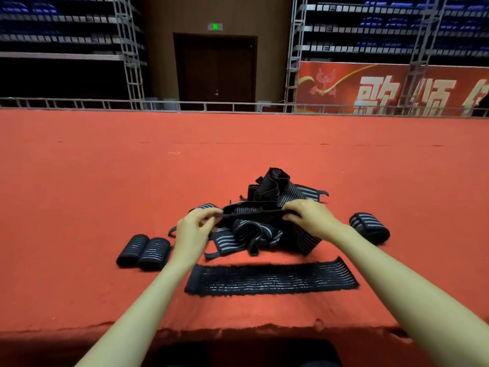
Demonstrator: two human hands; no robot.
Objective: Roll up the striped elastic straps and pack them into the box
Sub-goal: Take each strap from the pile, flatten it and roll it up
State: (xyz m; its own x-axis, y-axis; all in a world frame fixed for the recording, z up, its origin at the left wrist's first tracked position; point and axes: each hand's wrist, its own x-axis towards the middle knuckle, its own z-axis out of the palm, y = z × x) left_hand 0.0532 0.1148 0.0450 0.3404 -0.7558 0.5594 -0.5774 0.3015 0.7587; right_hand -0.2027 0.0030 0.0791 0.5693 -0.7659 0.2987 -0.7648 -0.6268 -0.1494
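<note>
A black strap with grey stripes point(251, 214) is stretched edge-on between my two hands, above a loose pile of similar straps point(275, 207). My left hand point(194, 229) pinches its left end and my right hand point(307, 214) pinches its right end. Another strap point(272, 279) lies flat and unrolled on the red carpet in front of the pile. Two rolled straps point(144, 251) sit side by side to the left, and one rolled strap point(369, 227) lies to the right. No box is in view.
Everything rests on a raised platform covered in red carpet point(105, 181), whose frayed front edge point(238, 328) runs just below my forearms. A metal rail point(158, 104) borders the far side, with a dark door, truss towers and a red banner behind.
</note>
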